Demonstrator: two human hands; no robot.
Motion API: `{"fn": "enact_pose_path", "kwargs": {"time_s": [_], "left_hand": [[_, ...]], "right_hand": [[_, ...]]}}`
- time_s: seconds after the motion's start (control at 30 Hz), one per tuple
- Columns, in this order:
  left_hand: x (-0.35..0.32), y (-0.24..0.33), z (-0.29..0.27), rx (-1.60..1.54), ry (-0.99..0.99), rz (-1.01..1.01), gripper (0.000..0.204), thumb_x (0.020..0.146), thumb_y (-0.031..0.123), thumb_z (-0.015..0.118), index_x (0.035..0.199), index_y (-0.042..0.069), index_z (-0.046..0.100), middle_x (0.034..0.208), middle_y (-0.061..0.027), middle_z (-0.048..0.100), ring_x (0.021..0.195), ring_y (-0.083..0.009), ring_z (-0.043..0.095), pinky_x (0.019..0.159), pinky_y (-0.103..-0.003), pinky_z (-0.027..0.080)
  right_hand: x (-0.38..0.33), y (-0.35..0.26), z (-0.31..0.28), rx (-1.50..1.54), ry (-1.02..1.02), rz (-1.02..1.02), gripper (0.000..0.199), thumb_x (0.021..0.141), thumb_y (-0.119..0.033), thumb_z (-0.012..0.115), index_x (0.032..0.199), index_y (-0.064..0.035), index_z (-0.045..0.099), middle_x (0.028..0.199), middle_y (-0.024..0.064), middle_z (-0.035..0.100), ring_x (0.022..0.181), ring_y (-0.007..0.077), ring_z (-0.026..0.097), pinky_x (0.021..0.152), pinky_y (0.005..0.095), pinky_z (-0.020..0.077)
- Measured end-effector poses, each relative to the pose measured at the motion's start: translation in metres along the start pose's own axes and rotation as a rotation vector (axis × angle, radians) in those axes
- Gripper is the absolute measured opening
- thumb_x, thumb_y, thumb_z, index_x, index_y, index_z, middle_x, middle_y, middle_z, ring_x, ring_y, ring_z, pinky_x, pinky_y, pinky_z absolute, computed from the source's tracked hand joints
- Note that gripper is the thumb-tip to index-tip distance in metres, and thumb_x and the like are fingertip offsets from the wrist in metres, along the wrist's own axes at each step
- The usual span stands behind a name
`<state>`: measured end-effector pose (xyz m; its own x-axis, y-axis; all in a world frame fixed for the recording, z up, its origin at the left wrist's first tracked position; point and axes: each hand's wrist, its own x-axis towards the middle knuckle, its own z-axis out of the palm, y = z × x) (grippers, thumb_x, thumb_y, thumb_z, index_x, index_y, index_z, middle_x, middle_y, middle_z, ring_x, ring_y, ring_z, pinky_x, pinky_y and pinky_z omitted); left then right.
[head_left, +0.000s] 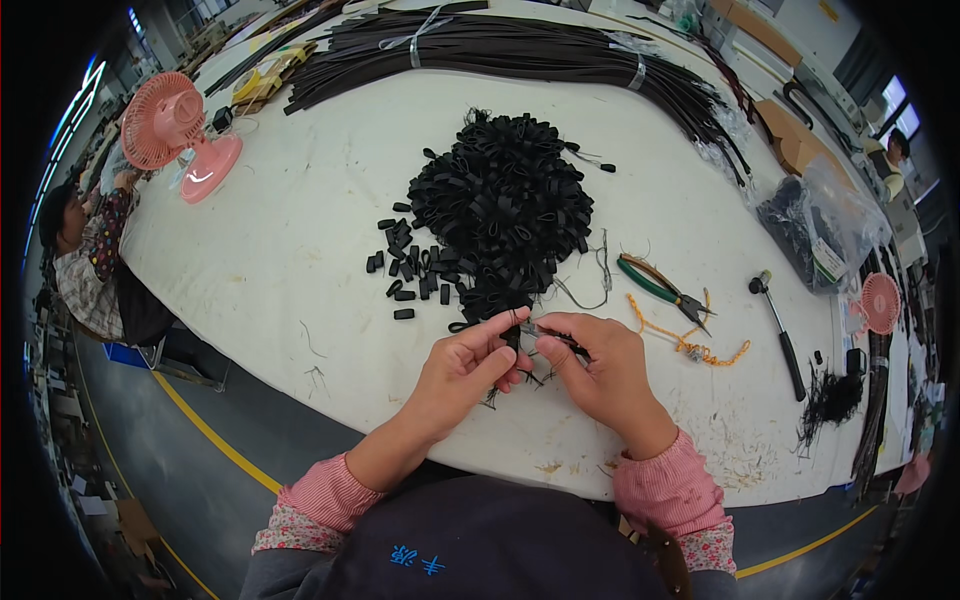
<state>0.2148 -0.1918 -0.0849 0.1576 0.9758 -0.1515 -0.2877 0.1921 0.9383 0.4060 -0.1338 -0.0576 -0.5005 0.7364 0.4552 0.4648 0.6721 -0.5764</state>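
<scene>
- Together, the left hand (470, 365) and right hand (600, 370) meet above the near edge of the white surface (290, 260), fingers pinched shut on a small black loop (513, 338).
- Mostly hidden by fingertips, the loop's shape is hard to make out.
- Just behind lies the pile of black loops (500, 205).
- Green-handled pliers (660, 288) lie right of the hands.

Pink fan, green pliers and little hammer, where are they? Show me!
pink fan (162, 120), head view, on its round front grille.
green pliers (648, 281), head view, on the green handle.
little hammer (783, 333), head view, on the middle of its shaft.
</scene>
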Motion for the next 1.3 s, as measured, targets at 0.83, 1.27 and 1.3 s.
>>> {"fn": "enact_pose_path", "kwargs": {"time_s": [0.83, 1.27, 1.3], "left_hand": [[-0.004, 0.013, 0.000, -0.159, 0.015, -0.068, 0.045, 0.101, 0.009, 0.039, 0.146, 0.000, 0.040, 0.097, -0.0117, 0.068, 0.076, -0.0096, 0.058, 0.070, -0.026, 0.049], [0.008, 0.020, -0.041, 0.698, 0.524, 0.464, 0.029, 0.090, 0.006, 0.061, 0.119, 0.008, 0.065, 0.118, -0.0045, 0.065, 0.105, -0.0145, 0.056, 0.089, -0.030, 0.046], [0.007, 0.016, -0.038, 0.553, 0.463, 0.415, 0.024, 0.093, 0.006, 0.059, 0.116, 0.005, 0.067, 0.111, -0.0051, 0.068, 0.091, -0.0113, 0.059, 0.082, -0.027, 0.048]], "right_hand": [[0.004, 0.010, 0.008, 0.131, -0.054, 0.290, 0.020, 0.090, -0.027, 0.067, 0.097, -0.0091, 0.070, 0.078, 0.0077, 0.070, 0.065, 0.0221, 0.067, 0.059, 0.0324, 0.0500], [0.013, 0.019, 0.028, -0.120, -0.084, 0.218, 0.018, 0.081, -0.016, 0.068, 0.097, -0.0075, 0.066, 0.077, 0.0076, 0.069, 0.068, 0.0270, 0.065, 0.068, 0.0387, 0.0450], [0.012, 0.017, 0.025, -0.101, -0.086, 0.231, 0.017, 0.080, -0.015, 0.068, 0.095, -0.0067, 0.066, 0.077, 0.0083, 0.069, 0.068, 0.0275, 0.065, 0.066, 0.0385, 0.0460]]}}
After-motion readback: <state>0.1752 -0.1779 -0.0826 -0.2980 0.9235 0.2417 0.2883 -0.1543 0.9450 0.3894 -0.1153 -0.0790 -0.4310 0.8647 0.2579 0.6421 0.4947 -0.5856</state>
